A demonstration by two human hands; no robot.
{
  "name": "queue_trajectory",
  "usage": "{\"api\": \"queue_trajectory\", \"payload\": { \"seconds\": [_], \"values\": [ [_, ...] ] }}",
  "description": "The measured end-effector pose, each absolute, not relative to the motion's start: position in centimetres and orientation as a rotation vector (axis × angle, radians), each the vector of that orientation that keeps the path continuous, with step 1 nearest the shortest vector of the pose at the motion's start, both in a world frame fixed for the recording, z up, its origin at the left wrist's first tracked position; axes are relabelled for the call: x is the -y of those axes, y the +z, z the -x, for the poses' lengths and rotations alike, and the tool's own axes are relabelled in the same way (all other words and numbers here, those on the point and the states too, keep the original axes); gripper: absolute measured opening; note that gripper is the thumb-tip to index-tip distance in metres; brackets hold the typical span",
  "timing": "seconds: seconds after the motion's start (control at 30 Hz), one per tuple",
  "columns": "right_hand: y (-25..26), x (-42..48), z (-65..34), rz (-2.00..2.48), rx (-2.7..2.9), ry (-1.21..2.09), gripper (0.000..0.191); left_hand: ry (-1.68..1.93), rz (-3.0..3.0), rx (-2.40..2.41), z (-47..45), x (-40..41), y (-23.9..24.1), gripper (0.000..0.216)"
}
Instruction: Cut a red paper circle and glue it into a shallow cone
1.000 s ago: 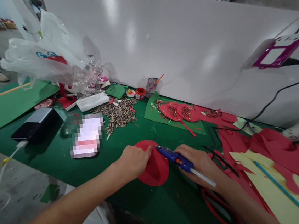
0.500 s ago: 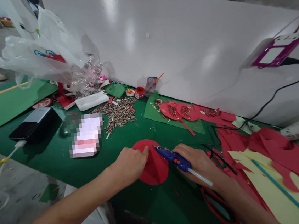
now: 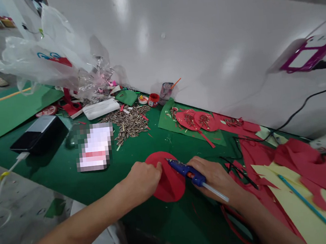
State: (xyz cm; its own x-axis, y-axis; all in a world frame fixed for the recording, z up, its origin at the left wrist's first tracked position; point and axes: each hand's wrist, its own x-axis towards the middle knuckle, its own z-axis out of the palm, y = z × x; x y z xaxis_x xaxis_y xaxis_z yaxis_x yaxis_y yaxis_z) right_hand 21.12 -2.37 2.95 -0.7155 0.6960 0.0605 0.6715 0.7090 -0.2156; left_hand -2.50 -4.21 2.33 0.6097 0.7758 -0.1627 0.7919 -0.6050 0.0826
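A round piece of red paper (image 3: 173,181) lies on the green table in front of me. My left hand (image 3: 146,179) is closed at its left edge, fingers curled and pressed onto the paper; whether anything small is pinched in them is hidden. With my right hand (image 3: 211,175) I grip a blue glue gun (image 3: 188,171), a clear glue stick poking from its back end. Its nozzle points left, over the upper part of the red circle, close to my left fingertips. Whether the tip touches the paper I cannot tell.
A pile of striped sunflower seeds (image 3: 132,121) lies beyond a phone (image 3: 96,148). Seed-covered red circles (image 3: 200,121) rest on green paper farther back. A black power bank (image 3: 39,135) stands left. Red scraps (image 3: 295,162), yellow paper (image 3: 293,201) and red-handled scissors (image 3: 235,229) lie right.
The glue gun's nozzle has moved slightly left over the red circle. My left hand stays at the paper's edge. The whole view has shifted a little.
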Motion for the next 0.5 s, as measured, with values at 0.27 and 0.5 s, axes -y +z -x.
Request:
{"api": "queue_trajectory", "payload": {
  "seconds": [0.27, 0.5],
  "values": [
    [3.02, 2.64, -20.70, 1.169, 2.767, 0.273, 0.015, -0.210, -2.674, -1.300, 2.42, 4.33, 2.57, 0.049],
    [3.36, 2.84, -20.46, 1.243, 2.760, 0.254, 0.005, -0.178, -2.646, -1.311, 2.44, 4.35, 2.39, 0.048]
  ]
}}
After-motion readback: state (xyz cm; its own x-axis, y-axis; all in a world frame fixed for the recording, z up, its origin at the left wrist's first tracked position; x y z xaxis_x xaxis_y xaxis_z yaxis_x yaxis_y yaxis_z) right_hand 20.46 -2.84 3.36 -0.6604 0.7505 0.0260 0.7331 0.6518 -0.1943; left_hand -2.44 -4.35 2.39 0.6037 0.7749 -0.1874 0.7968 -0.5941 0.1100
